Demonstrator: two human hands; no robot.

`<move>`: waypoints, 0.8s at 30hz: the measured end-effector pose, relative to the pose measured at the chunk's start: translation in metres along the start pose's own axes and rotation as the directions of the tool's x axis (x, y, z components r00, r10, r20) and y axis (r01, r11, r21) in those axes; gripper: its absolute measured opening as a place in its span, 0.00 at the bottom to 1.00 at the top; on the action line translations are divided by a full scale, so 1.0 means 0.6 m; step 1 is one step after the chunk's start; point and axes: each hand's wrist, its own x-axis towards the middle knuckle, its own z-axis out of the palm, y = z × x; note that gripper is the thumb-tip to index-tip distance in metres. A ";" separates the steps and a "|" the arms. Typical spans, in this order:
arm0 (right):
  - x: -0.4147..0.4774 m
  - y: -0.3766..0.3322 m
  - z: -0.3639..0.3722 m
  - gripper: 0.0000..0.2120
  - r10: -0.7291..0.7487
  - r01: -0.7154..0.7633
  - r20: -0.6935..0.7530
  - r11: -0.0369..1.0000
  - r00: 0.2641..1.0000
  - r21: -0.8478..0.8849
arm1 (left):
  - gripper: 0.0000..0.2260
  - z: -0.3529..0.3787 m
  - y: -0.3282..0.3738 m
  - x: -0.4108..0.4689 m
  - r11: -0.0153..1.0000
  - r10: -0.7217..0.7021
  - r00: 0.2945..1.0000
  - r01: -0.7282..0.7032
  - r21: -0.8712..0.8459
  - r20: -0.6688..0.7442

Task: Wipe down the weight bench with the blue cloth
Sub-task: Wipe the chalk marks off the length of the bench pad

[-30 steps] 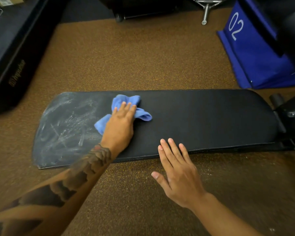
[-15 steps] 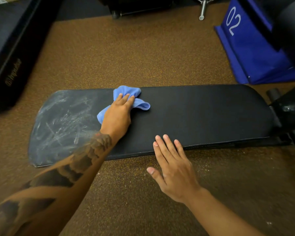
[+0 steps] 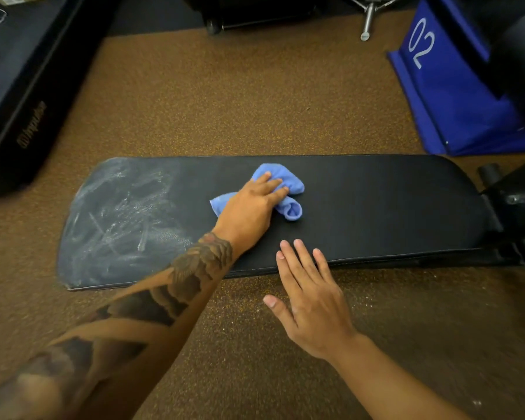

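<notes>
The black padded weight bench (image 3: 376, 207) lies flat across the middle of the view. Its left end is covered with whitish smears (image 3: 119, 219). A crumpled blue cloth (image 3: 291, 192) rests on the pad near its middle, pressed down under the fingers of my left hand (image 3: 249, 207). My right hand (image 3: 309, 295) is flat with fingers spread, its fingertips on the bench's near edge, holding nothing.
Brown speckled floor (image 3: 225, 95) surrounds the bench. A black padded block (image 3: 19, 86) stands at the far left. A blue box marked 02 (image 3: 449, 95) sits at the far right. The black bench frame (image 3: 522, 201) is at the right end. Dark equipment lines the top edge.
My left hand has slid the cloth to the right along the pad, away from the smeared left end. My right hand stays at the near edge.
</notes>
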 end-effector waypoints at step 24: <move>-0.001 0.000 0.008 0.32 -0.002 0.002 -0.040 1.000 0.999 0.004 | 0.26 -0.010 0.012 -0.046 0.927 -0.366 0.929 0.359 -0.111 -0.049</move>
